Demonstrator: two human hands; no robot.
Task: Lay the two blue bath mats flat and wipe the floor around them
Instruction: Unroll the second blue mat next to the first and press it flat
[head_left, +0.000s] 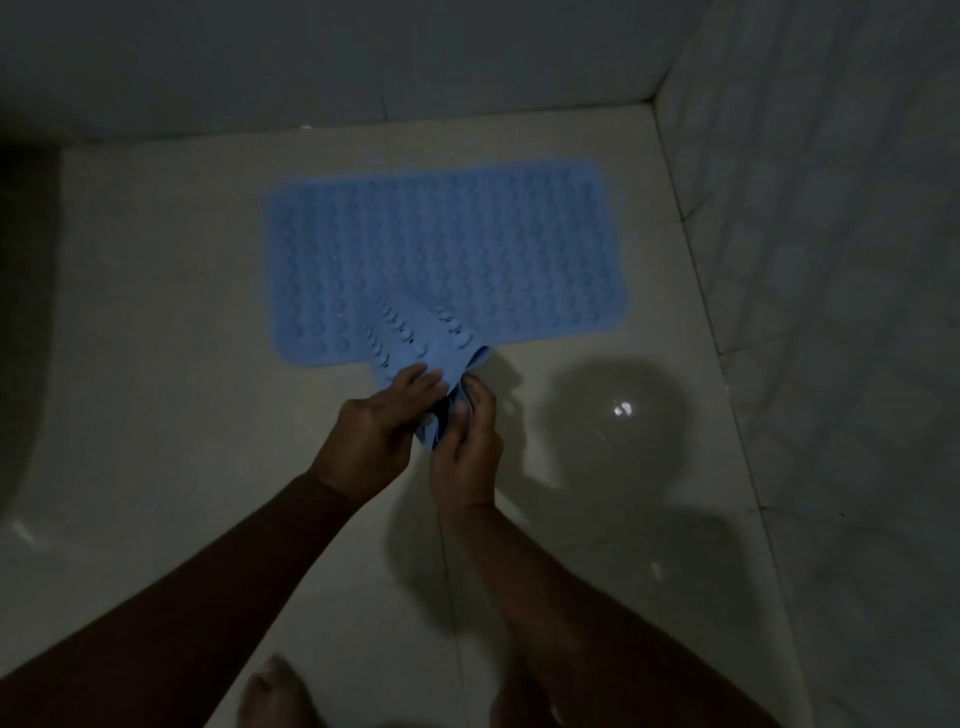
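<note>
One blue bath mat (447, 254) lies flat on the pale tiled floor (156, 312), close to the far wall. A second blue mat (421, 338) is folded or bunched, its suction cups showing, and its far end rests on the flat mat's near edge. My left hand (374, 426) and my right hand (467, 447) both grip the near end of this folded mat, held just above the floor. The part of the mat between my palms is hidden.
Tiled walls close in the far side (363, 62) and the right side (831, 260). A dark rounded shape (21, 312) borders the floor at the left. My bare foot (275, 691) stands at the bottom edge. The floor is glossy, with a light glare (621, 408).
</note>
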